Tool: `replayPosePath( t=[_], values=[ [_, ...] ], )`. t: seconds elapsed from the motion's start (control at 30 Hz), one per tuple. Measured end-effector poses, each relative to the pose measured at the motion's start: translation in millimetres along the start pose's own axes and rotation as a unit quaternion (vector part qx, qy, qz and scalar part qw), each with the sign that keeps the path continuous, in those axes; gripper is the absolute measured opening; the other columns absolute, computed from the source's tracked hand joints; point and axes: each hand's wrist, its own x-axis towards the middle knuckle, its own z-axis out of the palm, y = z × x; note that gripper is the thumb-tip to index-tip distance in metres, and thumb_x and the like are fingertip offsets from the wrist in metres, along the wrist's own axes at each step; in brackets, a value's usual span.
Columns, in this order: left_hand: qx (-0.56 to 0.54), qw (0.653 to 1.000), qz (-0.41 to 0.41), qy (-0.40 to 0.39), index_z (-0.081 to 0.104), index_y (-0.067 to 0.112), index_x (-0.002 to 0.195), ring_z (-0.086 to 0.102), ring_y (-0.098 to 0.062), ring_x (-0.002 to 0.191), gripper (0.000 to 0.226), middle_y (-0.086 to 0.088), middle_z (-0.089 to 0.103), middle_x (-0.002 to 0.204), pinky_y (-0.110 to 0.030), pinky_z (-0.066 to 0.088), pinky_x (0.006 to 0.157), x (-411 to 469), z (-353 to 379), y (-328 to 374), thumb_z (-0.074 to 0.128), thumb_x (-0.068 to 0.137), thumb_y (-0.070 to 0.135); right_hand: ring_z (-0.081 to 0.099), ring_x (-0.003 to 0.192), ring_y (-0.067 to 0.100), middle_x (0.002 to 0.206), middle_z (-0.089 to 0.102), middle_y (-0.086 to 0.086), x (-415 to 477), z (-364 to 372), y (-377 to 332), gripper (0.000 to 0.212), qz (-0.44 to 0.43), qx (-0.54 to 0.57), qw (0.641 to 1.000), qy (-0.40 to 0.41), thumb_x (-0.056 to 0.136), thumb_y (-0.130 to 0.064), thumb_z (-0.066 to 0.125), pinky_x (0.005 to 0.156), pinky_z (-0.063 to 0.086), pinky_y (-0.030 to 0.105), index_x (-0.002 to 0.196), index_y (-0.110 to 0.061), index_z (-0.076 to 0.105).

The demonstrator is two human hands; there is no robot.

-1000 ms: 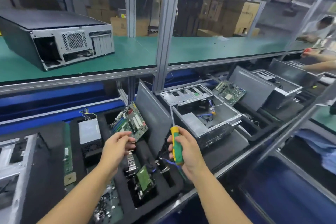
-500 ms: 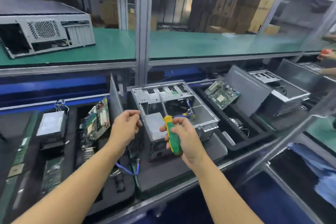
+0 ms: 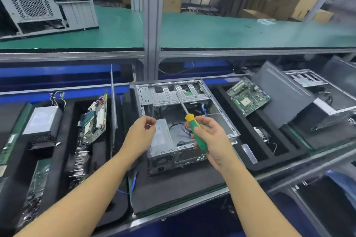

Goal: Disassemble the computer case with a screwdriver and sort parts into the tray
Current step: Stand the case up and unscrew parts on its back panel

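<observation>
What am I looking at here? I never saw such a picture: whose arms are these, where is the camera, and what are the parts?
There is no machine: these are a person's bare arms, filmed by one camera worn on the head, looking forward and down. The right hand grips a screwdriver with a green and yellow handle, its shaft pointing into the open computer case. The left hand has its fingers pinched together; whether they hold something tiny, I cannot tell. To the left, a black foam tray holds removed parts: a power supply and a circuit board leaning on edge. On the green shelf above lies another case.
</observation>
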Motion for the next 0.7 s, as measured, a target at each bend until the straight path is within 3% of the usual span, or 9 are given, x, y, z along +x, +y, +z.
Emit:
replayPosePath(
  t=[0.07,0.17,0.27,0.5,0.7],
  values=[
    [0.074,0.995,0.052,-0.037,0.060,0.037,0.103,0.055,-0.003,0.110,0.021,0.016,0.058,0.118,-0.014,0.043,0.086,14,8,-4,0.053,0.095,0.020,0.056,0.071,0.022,0.102,0.076,0.009,14,1,4,0.029,0.012,0.001,1.000,-0.001,0.095,0.008,0.053,0.053,0.049,0.026,0.118,-0.010,0.057],
    [0.227,0.966,0.108,-0.066,0.063,0.030,0.120,0.046,-0.015,0.133,0.027,0.008,0.048,0.143,-0.040,0.032,0.112,32,23,-11,0.053,0.095,0.024,0.055,0.062,0.019,0.097,0.074,0.007,31,1,12,0.030,0.024,-0.013,1.000,-0.004,0.096,0.006,0.050,0.046,0.043,0.027,0.120,-0.010,0.057],
    [0.318,0.940,0.098,-0.082,0.059,0.033,0.131,0.031,-0.020,0.145,0.035,0.000,0.035,0.157,-0.043,0.025,0.115,35,33,-22,0.052,0.097,0.037,0.053,0.056,0.016,0.091,0.072,0.004,42,0,21,0.024,0.049,0.010,0.999,-0.012,0.099,-0.003,0.049,0.042,0.037,0.026,0.121,-0.011,0.058],
    [0.345,0.926,0.126,-0.081,0.046,0.030,0.141,0.014,-0.024,0.152,0.047,-0.004,0.022,0.164,-0.043,0.012,0.120,26,38,-34,0.053,0.096,0.044,0.050,0.051,0.014,0.077,0.061,0.004,57,-3,40,0.016,0.098,0.040,0.993,-0.043,0.105,-0.015,0.048,0.040,0.035,0.025,0.112,-0.012,0.062],
    [0.428,0.892,0.122,-0.086,0.035,0.026,0.153,0.013,-0.026,0.151,0.057,-0.009,0.019,0.164,-0.044,0.016,0.120,3,41,-35,0.041,0.101,0.049,0.058,0.062,0.016,0.083,0.062,0.002,37,-16,67,0.019,0.102,0.052,0.989,-0.094,0.105,-0.015,0.048,0.050,0.048,0.029,0.122,-0.020,0.057]
  ],
)
